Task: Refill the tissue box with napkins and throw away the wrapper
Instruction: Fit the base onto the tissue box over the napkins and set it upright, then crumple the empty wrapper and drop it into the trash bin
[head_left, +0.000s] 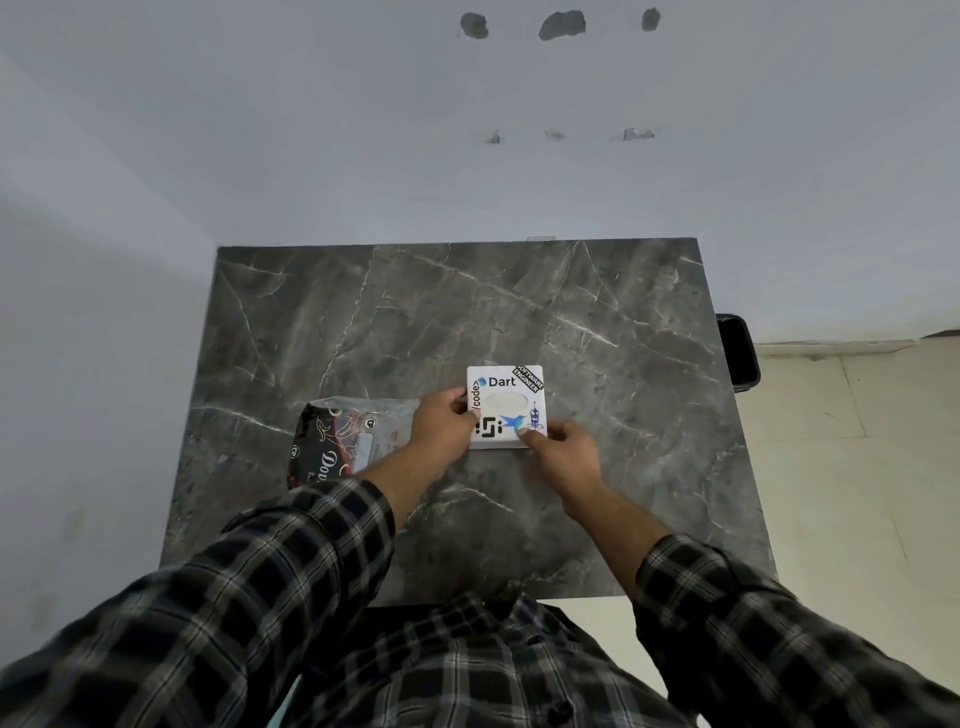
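Note:
A white square tissue box (511, 387) covered in stickers, with an oval slot on top, sits on the dark marble table (597, 312). My left hand (441, 431) grips its left edge. My right hand (563, 449) grips its near right corner. To the left of the box lies a black and clear plastic napkin wrapper (337, 441), partly hidden under my left forearm. Whether any napkins remain inside the wrapper I cannot make out.
A black bin (740, 351) stands on the floor just past the table's right edge. A grey wall runs behind the table and along the left. Pale floor tiles (857, 467) lie to the right.

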